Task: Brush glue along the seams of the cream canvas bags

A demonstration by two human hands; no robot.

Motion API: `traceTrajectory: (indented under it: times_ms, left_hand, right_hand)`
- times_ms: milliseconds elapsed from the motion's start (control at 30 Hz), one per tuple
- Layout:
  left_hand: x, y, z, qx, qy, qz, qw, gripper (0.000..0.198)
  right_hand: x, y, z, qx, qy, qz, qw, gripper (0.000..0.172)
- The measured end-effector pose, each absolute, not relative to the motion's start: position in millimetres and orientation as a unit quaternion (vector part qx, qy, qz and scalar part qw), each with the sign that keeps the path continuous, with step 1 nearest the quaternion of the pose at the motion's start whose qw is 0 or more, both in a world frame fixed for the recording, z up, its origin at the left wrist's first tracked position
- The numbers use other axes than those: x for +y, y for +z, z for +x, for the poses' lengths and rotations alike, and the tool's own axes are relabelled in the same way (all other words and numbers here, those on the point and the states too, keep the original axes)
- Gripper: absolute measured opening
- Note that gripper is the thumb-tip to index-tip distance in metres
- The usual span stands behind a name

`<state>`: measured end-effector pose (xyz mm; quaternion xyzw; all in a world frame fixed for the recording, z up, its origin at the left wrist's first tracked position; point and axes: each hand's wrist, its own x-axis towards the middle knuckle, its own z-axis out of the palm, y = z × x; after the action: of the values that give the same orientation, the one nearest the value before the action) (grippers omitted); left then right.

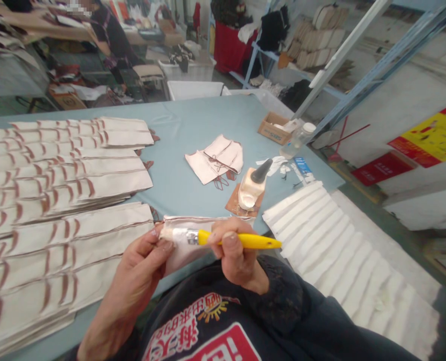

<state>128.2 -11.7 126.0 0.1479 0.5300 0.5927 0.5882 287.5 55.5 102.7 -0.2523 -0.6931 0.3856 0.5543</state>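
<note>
My right hand point(236, 248) is closed around a flat brush with a yellow handle point(262, 242). The brush points left, and its pale bristles point(178, 235) lie over the edge of a cream fabric piece point(187, 253). My left hand point(148, 255) pinches the left end of that fabric, with its fingertips close to the bristle tip. Part of the piece is hidden behind the brush and my right hand. Just beyond it stands a cream bottle with a dark cone nozzle point(251, 188), on a brown scrap point(230, 203).
Overlapping rows of cream pieces with brown edging point(80, 173) cover the table's left side. White folded pieces point(331, 240) are lined up at right. A sewn fabric piece point(219, 158), a cardboard box point(273, 128) and a clear jar point(300, 140) stand farther back. Another person point(112, 37) sits behind.
</note>
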Motion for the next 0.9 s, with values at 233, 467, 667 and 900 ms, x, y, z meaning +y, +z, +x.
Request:
traceTrajectory:
  times_ms: [233,467,667,900]
  left_hand:
    - [-15,116,127,0.515,0.585,0.170,0.603,0.036]
    - [-26,99,128,0.539,0.546,0.291,0.572,0.025]
    - [-37,97,133,0.539,0.513,0.382,0.549,0.033]
    - [-45,61,140,0.410,0.535,0.135,0.727,0.059]
  right_hand:
    - [90,89,301,-0.729,0.181,-0.328,0.573,0.018]
    - [92,66,298,-0.756,0.204,-0.318,0.534,0.023]
    - [96,71,306,-0.742,0.178,-0.318,0.563,0.033]
    - [78,103,340,-0.798,0.171,-0.201,0.542,0.034]
